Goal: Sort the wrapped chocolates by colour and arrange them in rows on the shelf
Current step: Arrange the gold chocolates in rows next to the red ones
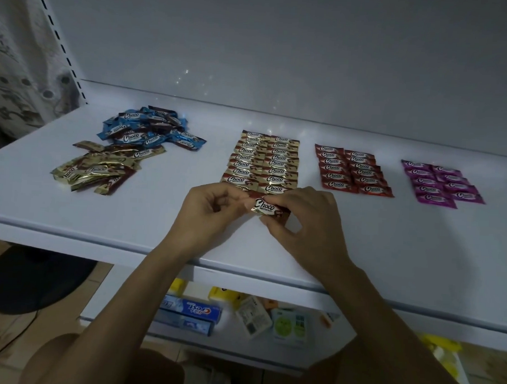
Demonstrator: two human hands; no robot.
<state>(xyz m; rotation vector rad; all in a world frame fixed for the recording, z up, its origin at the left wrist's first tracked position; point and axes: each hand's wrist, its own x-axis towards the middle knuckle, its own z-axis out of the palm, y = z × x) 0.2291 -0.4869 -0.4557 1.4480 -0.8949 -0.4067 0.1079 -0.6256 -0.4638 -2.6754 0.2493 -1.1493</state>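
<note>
Left hand (208,211), right hand (303,220) pinch gold chocolate (265,206); wrapper ends hidden under fingers.

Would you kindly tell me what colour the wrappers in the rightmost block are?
Magenta; the rightmost block shows clearly in the head view.

Single head-worn wide-angle view, looking forward and down onto the white shelf (403,250) from close above its front edge. The back panel (282,42) fills the upper frame. The left hand (207,213) and right hand (300,220) sit near centre. A lower shelf (111,296) shows beneath.
</note>
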